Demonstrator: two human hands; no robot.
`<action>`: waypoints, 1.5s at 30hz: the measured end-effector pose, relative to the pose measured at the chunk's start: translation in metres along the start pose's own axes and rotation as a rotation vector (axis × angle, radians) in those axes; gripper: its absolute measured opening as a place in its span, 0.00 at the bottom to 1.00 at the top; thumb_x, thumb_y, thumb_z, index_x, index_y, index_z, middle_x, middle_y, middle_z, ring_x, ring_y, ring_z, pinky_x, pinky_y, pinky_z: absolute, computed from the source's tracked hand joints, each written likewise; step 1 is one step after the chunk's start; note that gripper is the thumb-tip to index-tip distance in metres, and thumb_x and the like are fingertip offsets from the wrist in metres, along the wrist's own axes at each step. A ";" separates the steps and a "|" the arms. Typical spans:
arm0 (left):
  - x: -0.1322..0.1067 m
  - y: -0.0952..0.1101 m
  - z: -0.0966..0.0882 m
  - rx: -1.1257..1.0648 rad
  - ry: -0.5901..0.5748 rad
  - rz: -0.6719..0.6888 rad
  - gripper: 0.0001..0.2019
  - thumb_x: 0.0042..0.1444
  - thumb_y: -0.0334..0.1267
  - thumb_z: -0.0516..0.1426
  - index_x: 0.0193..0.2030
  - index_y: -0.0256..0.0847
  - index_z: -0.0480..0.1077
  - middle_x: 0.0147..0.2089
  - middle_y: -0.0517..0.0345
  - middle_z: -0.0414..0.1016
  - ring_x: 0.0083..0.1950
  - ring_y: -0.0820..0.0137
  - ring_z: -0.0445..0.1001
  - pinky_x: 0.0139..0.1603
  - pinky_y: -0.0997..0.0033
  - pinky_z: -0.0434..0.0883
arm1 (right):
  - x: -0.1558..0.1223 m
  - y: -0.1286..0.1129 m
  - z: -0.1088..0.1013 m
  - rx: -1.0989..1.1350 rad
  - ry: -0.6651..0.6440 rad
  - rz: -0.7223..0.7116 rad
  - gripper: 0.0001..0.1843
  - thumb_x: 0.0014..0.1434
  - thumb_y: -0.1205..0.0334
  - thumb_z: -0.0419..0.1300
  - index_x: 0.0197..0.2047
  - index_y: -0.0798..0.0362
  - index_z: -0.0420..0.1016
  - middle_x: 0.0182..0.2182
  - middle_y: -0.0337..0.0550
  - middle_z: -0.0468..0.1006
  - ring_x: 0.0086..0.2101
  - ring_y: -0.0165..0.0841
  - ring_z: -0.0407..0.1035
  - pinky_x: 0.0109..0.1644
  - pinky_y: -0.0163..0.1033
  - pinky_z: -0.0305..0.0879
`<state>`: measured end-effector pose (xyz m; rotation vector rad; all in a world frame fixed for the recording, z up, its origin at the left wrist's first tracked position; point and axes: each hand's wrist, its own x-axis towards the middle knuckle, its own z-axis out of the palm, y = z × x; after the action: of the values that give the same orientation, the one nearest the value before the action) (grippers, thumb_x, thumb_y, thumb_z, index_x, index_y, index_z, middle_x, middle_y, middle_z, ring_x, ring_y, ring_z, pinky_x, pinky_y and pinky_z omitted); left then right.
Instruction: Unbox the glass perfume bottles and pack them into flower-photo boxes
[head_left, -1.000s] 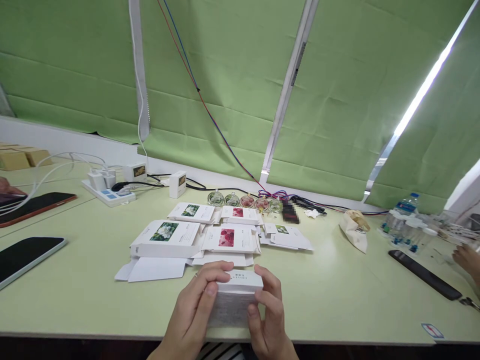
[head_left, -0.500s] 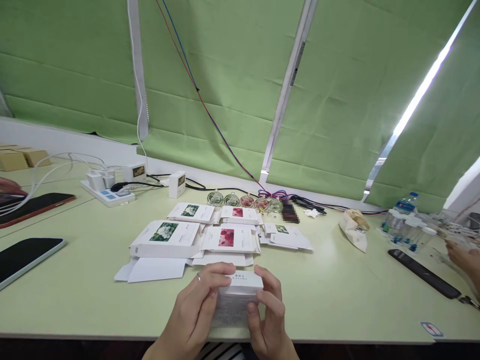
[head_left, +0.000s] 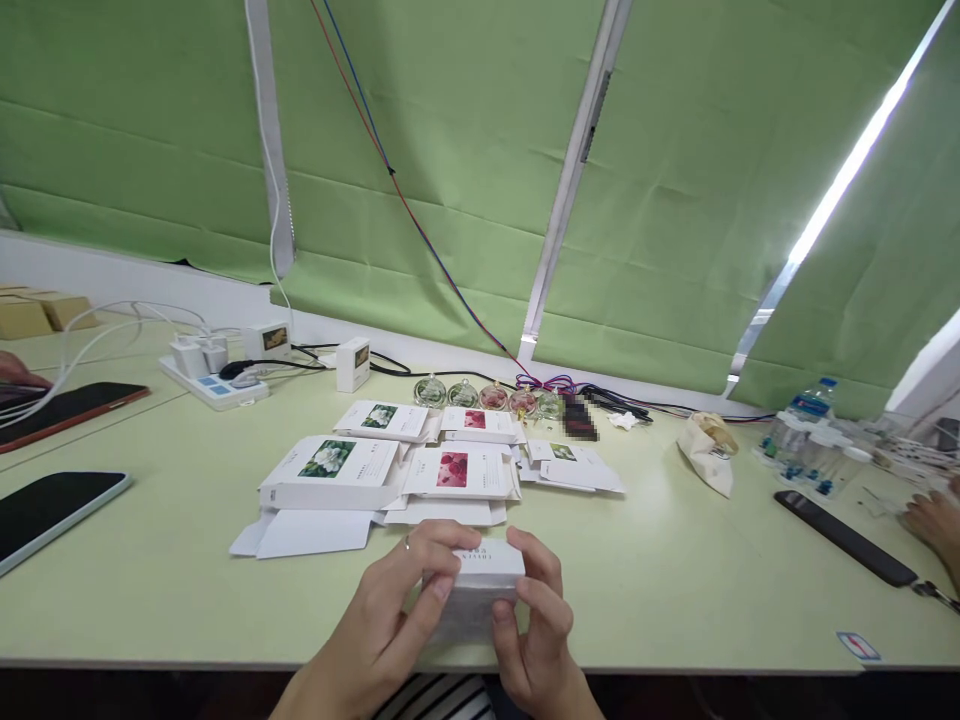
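Observation:
A small white carton (head_left: 480, 588) with fine print on its side is held upright at the near edge of the pale green table (head_left: 675, 590). My left hand (head_left: 390, 620) wraps its left side, thumb on the front face, a ring on one finger. My right hand (head_left: 536, 625) grips the right side, fingers curled over the top corner. Just beyond lie several flat unfolded cartons (head_left: 334, 472) with flower pictures, white ones (head_left: 382, 420) and a red one (head_left: 461, 472).
Small glass ornaments (head_left: 491, 396) line the back by tangled cables (head_left: 622, 403). A power strip (head_left: 214, 385) and two phones (head_left: 52, 505) are at the left. On the right lie a paper bag (head_left: 709, 450), water bottles (head_left: 806, 440), a dark remote (head_left: 844, 538), and another person's hand (head_left: 934, 520).
The view tilted slightly; my hands shifted their hold on the carton, the left thumb sliding along its front. The other person's hand at the right edge moved a little.

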<state>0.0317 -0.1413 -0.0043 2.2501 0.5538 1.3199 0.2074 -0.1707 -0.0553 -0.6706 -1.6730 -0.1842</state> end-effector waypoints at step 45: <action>-0.016 0.036 0.033 0.469 0.000 -0.280 0.20 0.45 0.36 0.60 0.45 0.47 0.61 0.66 0.43 0.48 0.52 0.53 0.71 0.31 0.61 0.75 | -0.009 -0.001 -0.004 0.158 0.235 0.136 0.20 0.63 0.47 0.42 0.49 0.50 0.63 0.38 0.47 0.69 0.32 0.34 0.69 0.28 0.40 0.69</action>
<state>0.0574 -0.1860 -0.0083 2.4087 1.2374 1.1321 0.2110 -0.1769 -0.0622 -0.6163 -1.3961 -0.0311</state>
